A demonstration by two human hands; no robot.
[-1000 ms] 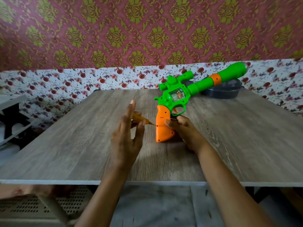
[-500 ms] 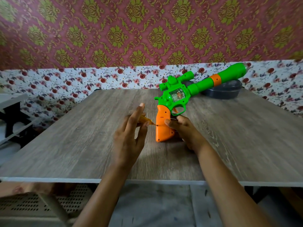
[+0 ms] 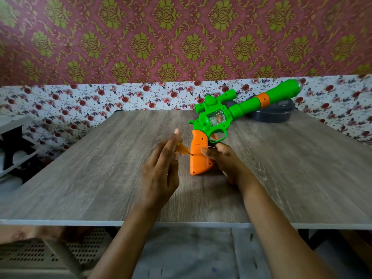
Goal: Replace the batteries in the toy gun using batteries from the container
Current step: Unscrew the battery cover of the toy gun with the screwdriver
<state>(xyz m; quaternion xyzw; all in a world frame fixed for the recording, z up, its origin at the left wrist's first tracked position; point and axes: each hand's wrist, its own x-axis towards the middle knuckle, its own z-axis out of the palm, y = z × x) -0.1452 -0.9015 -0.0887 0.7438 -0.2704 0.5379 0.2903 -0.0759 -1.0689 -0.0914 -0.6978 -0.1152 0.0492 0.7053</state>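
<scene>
A green toy gun (image 3: 219, 117) with an orange grip (image 3: 200, 156) stands on the grey wooden table (image 3: 100, 168), grip down, barrel slanting up to the right. My right hand (image 3: 223, 160) grips the orange grip from the right side. My left hand (image 3: 161, 174) holds a small screwdriver with an amber handle (image 3: 182, 148) between thumb and fingers, index finger stretched upward. The tip of the screwdriver meets the left edge of the grip. A dark grey lidded container (image 3: 275, 112) sits at the far right of the table, partly behind the barrel.
Flowered wallpaper lines the wall behind the table. A white and black stand (image 3: 12, 141) is at the far left beside the table. Below the near table edge lies a perforated white surface (image 3: 30, 252).
My left hand's fingers have shifted around the screwdriver handle, as in twisting it. The gun and my right hand have stayed in place.
</scene>
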